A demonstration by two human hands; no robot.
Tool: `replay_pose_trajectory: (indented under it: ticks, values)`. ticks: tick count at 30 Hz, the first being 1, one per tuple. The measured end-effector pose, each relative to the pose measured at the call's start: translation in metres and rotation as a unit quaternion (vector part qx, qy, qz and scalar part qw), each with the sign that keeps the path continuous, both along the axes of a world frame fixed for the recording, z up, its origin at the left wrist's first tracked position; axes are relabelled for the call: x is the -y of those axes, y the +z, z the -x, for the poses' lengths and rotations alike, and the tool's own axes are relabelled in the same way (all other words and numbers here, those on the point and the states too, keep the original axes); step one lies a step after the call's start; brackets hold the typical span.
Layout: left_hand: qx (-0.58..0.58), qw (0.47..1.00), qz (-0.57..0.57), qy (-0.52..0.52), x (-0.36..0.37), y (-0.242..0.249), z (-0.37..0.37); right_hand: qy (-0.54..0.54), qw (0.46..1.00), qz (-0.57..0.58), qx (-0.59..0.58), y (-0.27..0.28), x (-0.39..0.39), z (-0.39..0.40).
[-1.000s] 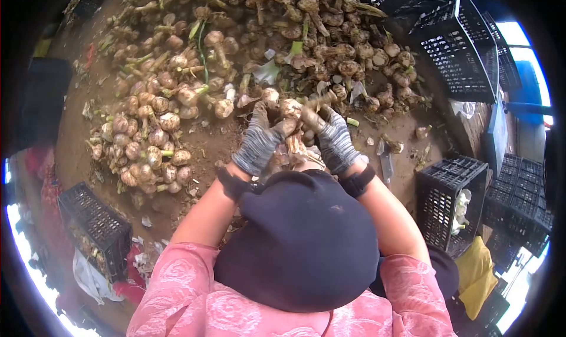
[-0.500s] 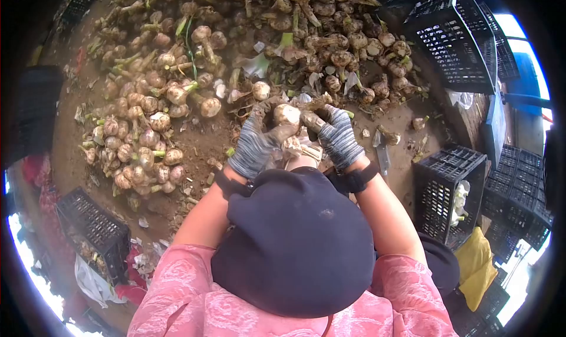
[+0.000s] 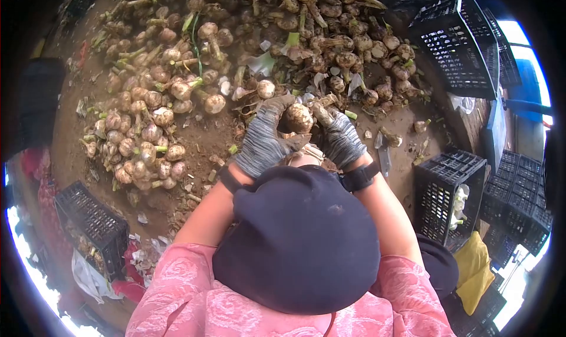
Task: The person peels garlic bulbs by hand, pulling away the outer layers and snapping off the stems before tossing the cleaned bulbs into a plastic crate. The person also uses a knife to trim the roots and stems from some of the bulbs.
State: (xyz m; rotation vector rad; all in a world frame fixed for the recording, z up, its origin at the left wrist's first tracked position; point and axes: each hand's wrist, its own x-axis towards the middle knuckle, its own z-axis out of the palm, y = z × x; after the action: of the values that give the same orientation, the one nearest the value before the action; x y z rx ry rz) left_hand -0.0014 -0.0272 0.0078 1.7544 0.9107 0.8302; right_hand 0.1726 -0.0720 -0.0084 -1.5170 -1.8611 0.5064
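Note:
Both my hands wear grey striped gloves and meet over one dirt-covered garlic bulb (image 3: 299, 118). My left hand (image 3: 262, 138) cups the bulb from the left and below. My right hand (image 3: 342, 138) grips its stalk end on the right. My dark cap (image 3: 298, 237) hides my wrists' lower parts and the ground under my hands. A big heap of unpeeled garlic bulbs with stalks (image 3: 265, 36) lies just beyond my hands on the soil.
A smaller pile of trimmed bulbs (image 3: 138, 142) lies on the left. Black plastic crates stand at right (image 3: 451, 190), upper right (image 3: 460, 42) and lower left (image 3: 91, 222). A knife (image 3: 384, 157) lies on the dirt by my right wrist. Husks litter the ground.
The bulb has turned in my hands and moved slightly right and down; my left fingers have wrapped further over it. The view shifted a little.

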Motion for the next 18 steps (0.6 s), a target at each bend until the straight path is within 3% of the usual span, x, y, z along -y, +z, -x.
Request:
replay_pose_trajectory:
  ticks: [1,3,4,5,6,10,12,13,15,16,18]
  values:
    - [-0.001,1.0,0.0,0.001,0.0,-0.001,0.001,0.001,1.0,0.0,-0.001,0.006,0.001,0.001]
    - [0.021,1.0,0.02,0.008,0.001,-0.005,0.0,-0.064,0.946,0.214,-0.234,0.026,0.003,0.005]
    - [0.021,1.0,0.02,0.009,0.002,0.003,-0.001,-0.064,0.946,0.214,-0.234,0.032,0.001,0.008]
    - [0.118,0.978,0.169,0.025,0.003,0.013,-0.002,-0.13,0.857,0.3,-0.397,0.036,-0.002,0.012]
    - [0.212,0.925,0.313,0.04,0.004,0.019,-0.003,-0.192,0.728,0.373,-0.542,0.04,-0.003,0.015]
    - [0.185,0.947,0.261,0.014,-0.001,0.009,0.002,-0.179,0.776,0.342,-0.499,0.046,-0.003,0.016]
    - [0.244,0.921,0.303,0.036,-0.001,0.005,0.002,-0.182,0.825,0.328,-0.423,0.033,-0.001,0.014]
    - [0.244,0.92,0.303,0.036,-0.003,-0.008,0.006,-0.182,0.825,0.328,-0.423,0.031,0.0,0.014]
    - [0.209,0.82,0.531,-0.042,-0.012,-0.024,0.014,-0.182,0.867,0.308,-0.348,0.026,0.001,0.013]
    - [0.21,0.82,0.531,-0.042,-0.011,-0.02,0.014,-0.182,0.867,0.308,-0.348,0.02,0.002,0.011]
    - [0.298,0.7,0.649,-0.004,-0.005,-0.005,0.014,-0.115,0.911,0.251,-0.307,0.009,0.003,0.009]
